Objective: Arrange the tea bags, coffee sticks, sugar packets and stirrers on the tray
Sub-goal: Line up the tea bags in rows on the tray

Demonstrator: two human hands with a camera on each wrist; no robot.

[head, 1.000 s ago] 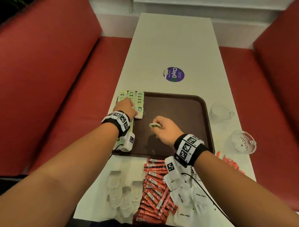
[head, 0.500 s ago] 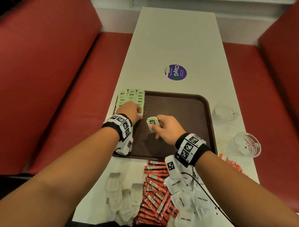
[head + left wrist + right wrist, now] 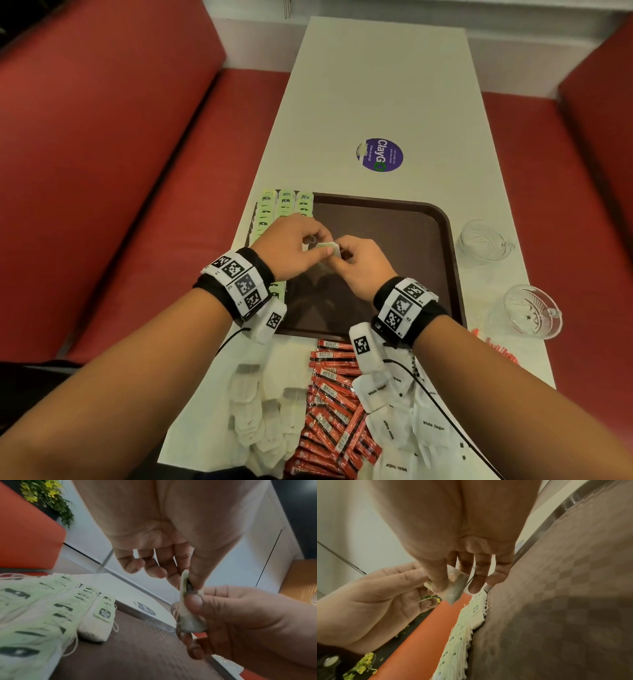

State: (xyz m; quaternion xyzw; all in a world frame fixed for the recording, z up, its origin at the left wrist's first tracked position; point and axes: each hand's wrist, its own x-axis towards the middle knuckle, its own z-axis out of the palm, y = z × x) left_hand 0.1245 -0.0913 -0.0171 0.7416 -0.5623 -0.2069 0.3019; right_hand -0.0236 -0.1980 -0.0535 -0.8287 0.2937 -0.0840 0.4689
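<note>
Both hands meet above the left half of the brown tray (image 3: 404, 240). Between them is one tea bag (image 3: 329, 247) with a green tag. My left hand (image 3: 318, 249) pinches its tag end with thumb and finger, seen close in the left wrist view on the tea bag (image 3: 184, 588). My right hand (image 3: 339, 256) pinches the pouch from the other side; in the right wrist view the tea bag (image 3: 456, 586) hangs from its thumb. Three rows of green-tagged tea bags (image 3: 284, 204) lie along the tray's left edge.
On the table in front of the tray lie loose tea bags (image 3: 263, 411), red coffee sticks (image 3: 329, 407) and white sugar packets (image 3: 407, 425). Red stirrers (image 3: 495, 347) lie at the right. Two glass cups (image 3: 483, 240) (image 3: 529, 310) stand right of the tray. Red benches flank the table.
My left hand has lifted off the rows of tea bags and come to the tea bag in my right hand. Now both hands hold it.
</note>
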